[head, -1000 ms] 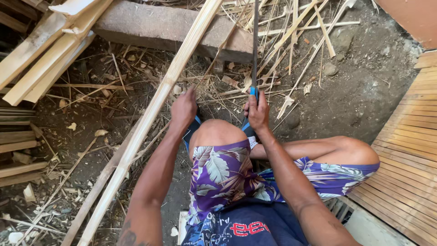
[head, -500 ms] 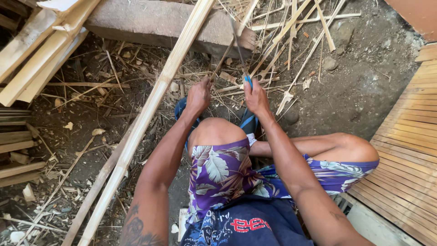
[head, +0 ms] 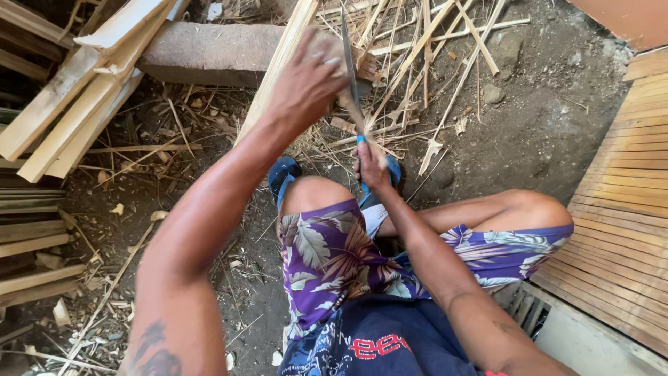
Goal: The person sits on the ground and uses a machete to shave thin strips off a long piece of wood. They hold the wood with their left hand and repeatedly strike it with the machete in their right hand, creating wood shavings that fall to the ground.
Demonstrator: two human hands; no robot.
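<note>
My right hand grips the blue handle of a knife, just above my bent knee. Its long dark blade points away from me, up the frame. My left hand is raised beside the blade, fingers closed on a thin bamboo strip that lies against the blade. A long split bamboo pole runs diagonally under my left arm and is mostly hidden by it. I sit with my legs folded, in purple floral shorts, with a blue sandal by my knee.
Loose bamboo strips and shavings litter the dirt ahead. A concrete block lies at the top left, with wooden planks leaning on it. A slatted bamboo panel sits at the right. More stacked wood lies at the left.
My left hand has lifted from near the knee up along the blade, farther from me. The right hand stays on the knife handle by the knee.
</note>
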